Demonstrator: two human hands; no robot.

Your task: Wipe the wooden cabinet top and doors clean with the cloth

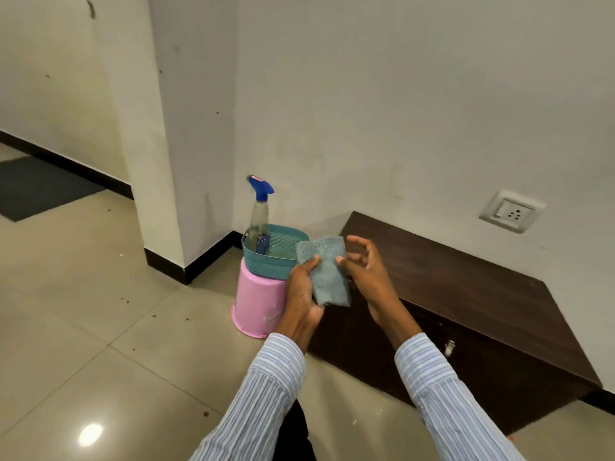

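A low dark wooden cabinet (466, 287) stands against the white wall on the right, its top bare and its doors facing the floor tiles. My left hand (303, 287) grips a folded grey-blue cloth (327, 271) and holds it in the air over the cabinet's left end. My right hand (364, 264) hovers just right of the cloth with fingers spread, its fingertips close to the cloth's edge. A metal latch (449, 347) shows on the cabinet front below my right forearm.
Left of the cabinet an upturned pink bucket (258, 307) carries a teal basket (266, 257) holding a clear spray bottle with a blue trigger (260, 207). A wall socket (511, 211) sits above the cabinet. A white pillar (173, 161) and dark mat (36, 188) lie left.
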